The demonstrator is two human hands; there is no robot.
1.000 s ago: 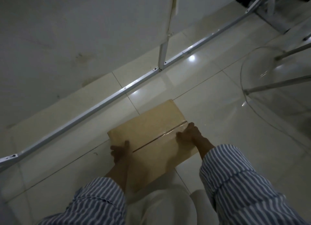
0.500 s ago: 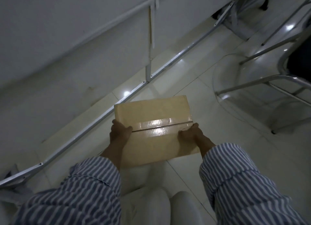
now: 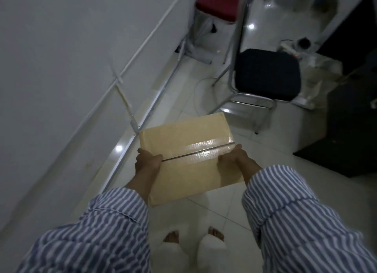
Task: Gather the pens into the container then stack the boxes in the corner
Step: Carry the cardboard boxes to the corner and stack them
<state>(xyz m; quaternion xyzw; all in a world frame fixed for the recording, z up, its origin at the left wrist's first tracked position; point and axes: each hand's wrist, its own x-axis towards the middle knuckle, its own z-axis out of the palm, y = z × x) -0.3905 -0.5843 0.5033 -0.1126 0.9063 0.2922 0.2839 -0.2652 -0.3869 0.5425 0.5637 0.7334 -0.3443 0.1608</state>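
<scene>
A second ago the cardboard box [image 3: 187,154] lay low by the floor next to the metal rail [image 3: 130,146] along the wall, and the person was bent over it. Now the box is lifted in the air in front of the body, above the tiled floor [image 3: 306,142], and the person stands upright; the bare feet show far below it. The view has also turned, so that a black chair [image 3: 267,73] and a red stool [image 3: 216,5] now appear on the far side. I think the carrying step has begun: the box is on its way to the corner for stacking. No pens or container are in view.

The left hand [image 3: 148,160] clamps the left edge and the right hand [image 3: 232,160] the right edge, thumbs on top, the other fingers hidden under the box. The box is held between both hands, nearly level.

It is a flat brown carton, closed, with shiny clear tape along the middle seam. It looks light and stiff.
</scene>
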